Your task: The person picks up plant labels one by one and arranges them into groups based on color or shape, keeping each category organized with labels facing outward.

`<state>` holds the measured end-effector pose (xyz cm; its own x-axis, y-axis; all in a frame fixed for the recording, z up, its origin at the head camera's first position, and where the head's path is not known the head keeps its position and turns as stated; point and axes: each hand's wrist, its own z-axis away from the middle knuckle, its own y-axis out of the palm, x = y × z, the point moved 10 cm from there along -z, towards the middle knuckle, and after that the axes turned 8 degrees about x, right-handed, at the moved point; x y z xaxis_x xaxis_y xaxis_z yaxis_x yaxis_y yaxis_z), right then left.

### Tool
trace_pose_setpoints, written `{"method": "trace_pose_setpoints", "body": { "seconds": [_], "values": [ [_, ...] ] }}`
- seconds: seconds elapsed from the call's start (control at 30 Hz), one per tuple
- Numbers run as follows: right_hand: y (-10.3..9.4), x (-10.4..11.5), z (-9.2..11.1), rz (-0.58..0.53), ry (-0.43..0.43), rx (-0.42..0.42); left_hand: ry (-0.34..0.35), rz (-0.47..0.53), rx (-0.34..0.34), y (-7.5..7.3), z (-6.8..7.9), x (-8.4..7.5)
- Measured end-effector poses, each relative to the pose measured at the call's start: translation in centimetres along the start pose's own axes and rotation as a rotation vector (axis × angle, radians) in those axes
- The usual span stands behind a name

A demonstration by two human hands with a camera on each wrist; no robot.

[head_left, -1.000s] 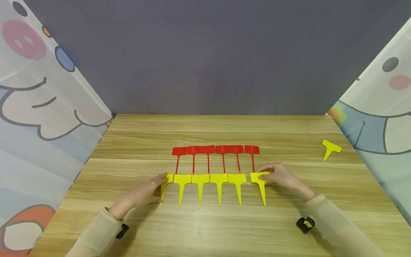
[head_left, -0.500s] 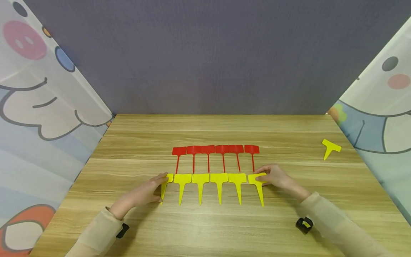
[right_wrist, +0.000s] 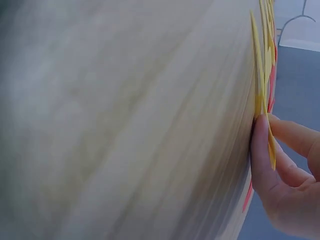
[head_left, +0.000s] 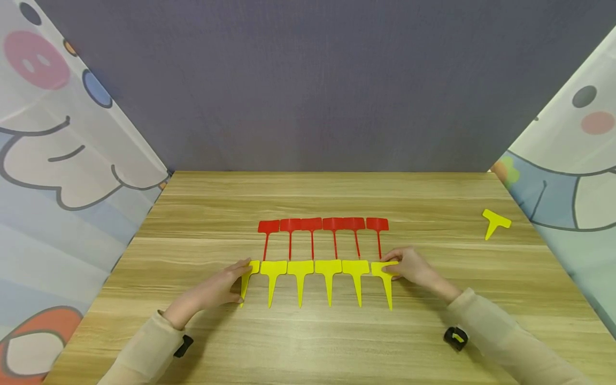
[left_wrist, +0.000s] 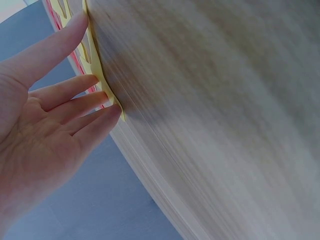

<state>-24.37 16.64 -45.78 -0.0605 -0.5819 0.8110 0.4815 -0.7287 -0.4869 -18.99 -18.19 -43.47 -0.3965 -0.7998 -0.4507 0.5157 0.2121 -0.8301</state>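
Observation:
Several yellow T-shaped plant labels [head_left: 300, 272] lie side by side in a row, stems toward me. My right hand [head_left: 416, 267] pinches the rightmost label [right_wrist: 271, 145] by the right end of its head, a narrow gap from its neighbour. In the right wrist view this label is slightly raised off the wood, with the thumb beneath. At the row's other end, my left hand [head_left: 216, 289] rests its fairly straight fingertips and thumb on the leftmost label [left_wrist: 102, 80], covering part of its head and stem tip. Behind the yellow row runs a row of red plant labels [head_left: 312, 223].
A single yellow label [head_left: 497, 220] lies tilted at the far right of the wooden table [head_left: 308, 347]. A grey panel [head_left: 308, 85] stands along the back edge. Cartoon-printed curtains hang at both sides. Black wrist gear [head_left: 455, 338] shows beside the right forearm.
The right hand has shifted the rightmost yellow label left, closer to the row, and its stem has turned straighter. The left hand has stayed in place.

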Motion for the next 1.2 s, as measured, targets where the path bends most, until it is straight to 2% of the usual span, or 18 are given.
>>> {"method": "trace_pose_setpoints", "body": {
  "seconds": [0.23, 0.37, 0.83, 1.2],
  "values": [
    [-0.1, 1.4, 0.2, 0.172, -0.084, -0.013, 0.005, 0.003, -0.004, 0.0, 0.0, 0.0],
    [0.0, 1.9, 0.3, 0.235, -0.111, -0.018, 0.003, 0.004, -0.002, 0.0, 0.0, 0.0],
    [-0.1, 2.8, 0.5, 0.485, -0.105, -0.068, -0.011, 0.019, 0.001, -0.1, 0.0, 0.1],
    [-0.2, 3.2, 0.9, 0.553, -0.111, -0.096, -0.013, 0.012, -0.001, -0.1, 0.0, 0.1]
  ]
}}
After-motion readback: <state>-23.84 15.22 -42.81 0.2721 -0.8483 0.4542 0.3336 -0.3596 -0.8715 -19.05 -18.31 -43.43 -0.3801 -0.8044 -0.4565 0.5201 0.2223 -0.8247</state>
